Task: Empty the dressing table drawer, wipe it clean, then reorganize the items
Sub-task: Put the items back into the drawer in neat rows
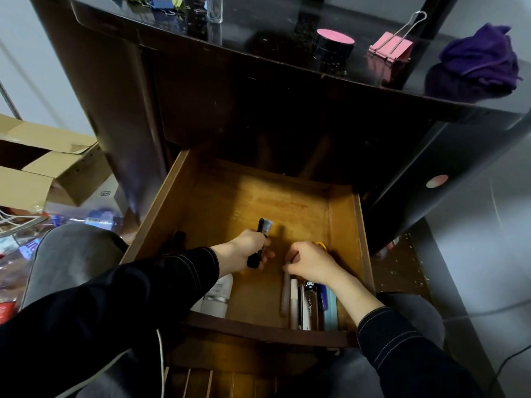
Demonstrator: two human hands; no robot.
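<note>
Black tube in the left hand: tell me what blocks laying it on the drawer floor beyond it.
Nothing visible does. The left hand grips the black tube over bare drawer floor; the white bottle and the row of pens lie nearer the front, off that path.

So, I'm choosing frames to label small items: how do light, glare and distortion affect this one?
Head view: the drawer floor is warmly lit, with a shadow beside the black tube in the left hand; the recess above is nearly black; the glossy tabletop mirrors the pink binder clip; the wide-angle lens bows the table edges; floor clutter at left looks soft.
</note>
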